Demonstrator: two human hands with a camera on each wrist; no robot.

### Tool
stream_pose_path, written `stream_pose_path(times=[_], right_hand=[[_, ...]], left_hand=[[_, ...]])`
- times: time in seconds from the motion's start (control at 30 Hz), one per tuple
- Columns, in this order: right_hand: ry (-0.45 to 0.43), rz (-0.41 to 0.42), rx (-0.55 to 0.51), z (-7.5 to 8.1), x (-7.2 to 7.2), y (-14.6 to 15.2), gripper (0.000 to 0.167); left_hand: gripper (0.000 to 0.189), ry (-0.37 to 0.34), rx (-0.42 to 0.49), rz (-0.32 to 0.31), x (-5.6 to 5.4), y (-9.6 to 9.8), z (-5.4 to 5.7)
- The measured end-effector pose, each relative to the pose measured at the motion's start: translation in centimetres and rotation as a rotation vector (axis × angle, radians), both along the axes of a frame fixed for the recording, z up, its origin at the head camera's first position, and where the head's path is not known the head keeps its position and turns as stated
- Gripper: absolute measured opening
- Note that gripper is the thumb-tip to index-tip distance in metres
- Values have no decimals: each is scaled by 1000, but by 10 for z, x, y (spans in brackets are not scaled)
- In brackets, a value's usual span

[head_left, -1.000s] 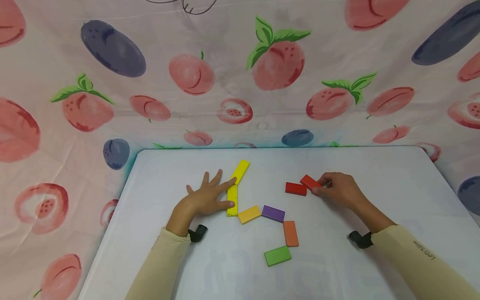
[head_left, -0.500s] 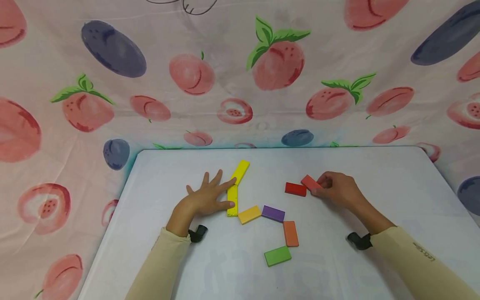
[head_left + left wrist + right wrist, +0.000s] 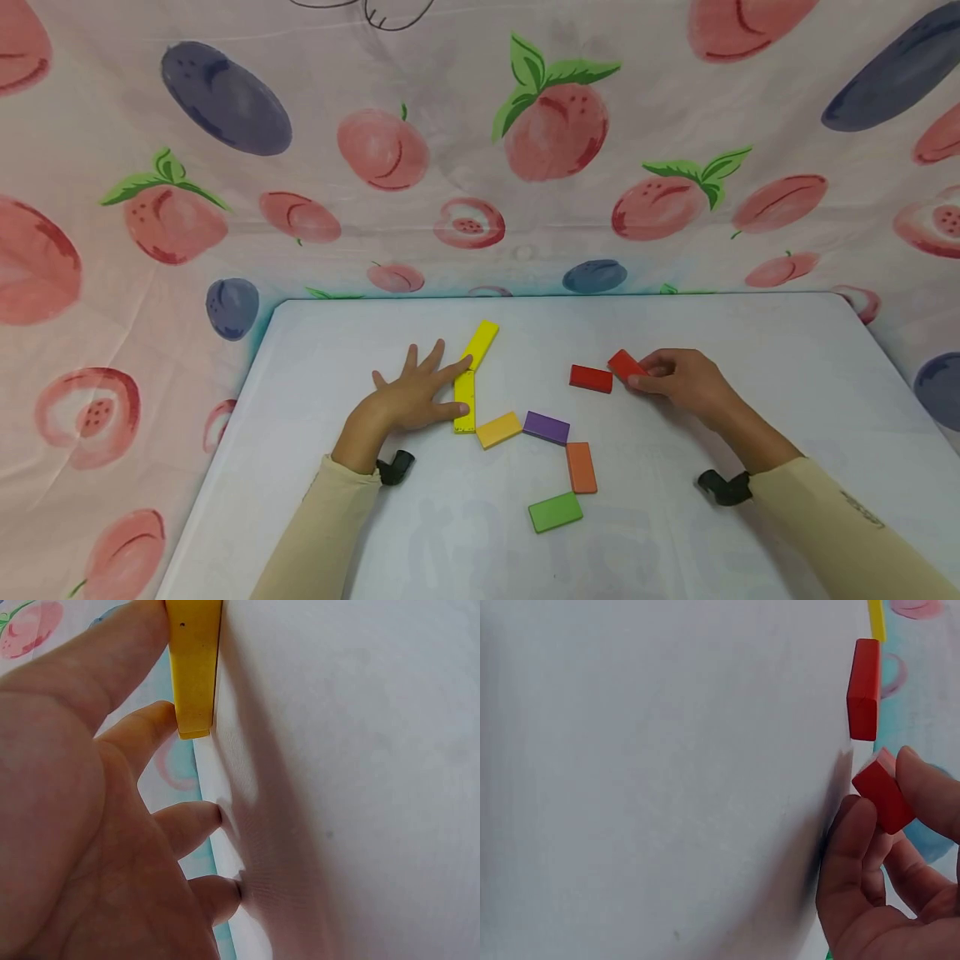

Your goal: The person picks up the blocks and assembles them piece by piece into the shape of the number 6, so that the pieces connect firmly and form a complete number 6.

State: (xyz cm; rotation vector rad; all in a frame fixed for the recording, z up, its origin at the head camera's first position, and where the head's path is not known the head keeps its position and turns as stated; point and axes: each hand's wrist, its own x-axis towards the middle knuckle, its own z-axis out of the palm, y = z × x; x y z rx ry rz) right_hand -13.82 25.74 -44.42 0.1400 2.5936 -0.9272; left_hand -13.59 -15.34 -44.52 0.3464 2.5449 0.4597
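Note:
My left hand (image 3: 412, 398) lies with fingers spread at the left of two bright yellow blocks. Its thumb touches the nearer yellow block (image 3: 465, 388), which stretches up to the slanted farther yellow block (image 3: 484, 338); the index fingertip is where they meet. On the other side, my right hand (image 3: 681, 380) pinches a red block (image 3: 625, 363) between thumb and fingers. In the right wrist view this red block (image 3: 886, 796) is tilted, its far end close to a second red block (image 3: 864, 688) but apart from it.
From the nearer yellow block a bent row runs right and toward me: an amber block (image 3: 498, 430), a purple block (image 3: 546, 427), an orange block (image 3: 581, 467) and a green block (image 3: 555, 512). A fruit-print cloth (image 3: 465, 92) hangs behind the white table (image 3: 420, 550).
My right hand and its red block have shifted slightly right, widening the space to the other red block. The left hand has stayed in place.

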Motion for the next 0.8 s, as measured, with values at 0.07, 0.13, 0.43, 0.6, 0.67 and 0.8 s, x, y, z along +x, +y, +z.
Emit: stream_pose_path(times=[0.07, 0.13, 0.43, 0.6, 0.67, 0.8], right_hand=[[-6, -3, -19, 1, 1, 0, 56], [-10, -8, -44, 2, 2, 0, 57], [-64, -35, -152, 9, 10, -9, 65], [-83, -32, -187, 13, 14, -15, 68], [-87, -27, -204, 14, 15, -17, 67], [-82, -8, -238, 15, 19, -22, 60]], left_hand=[[78, -1, 0, -1, 0, 0, 0], [77, -1, 1, -2, 0, 0, 0], [77, 3, 9, -1, 1, -1, 0], [77, 3, 11, -3, 0, -1, 0], [78, 0, 11, -2, 0, -1, 0], [78, -4, 10, 4, -1, -1, 0]])
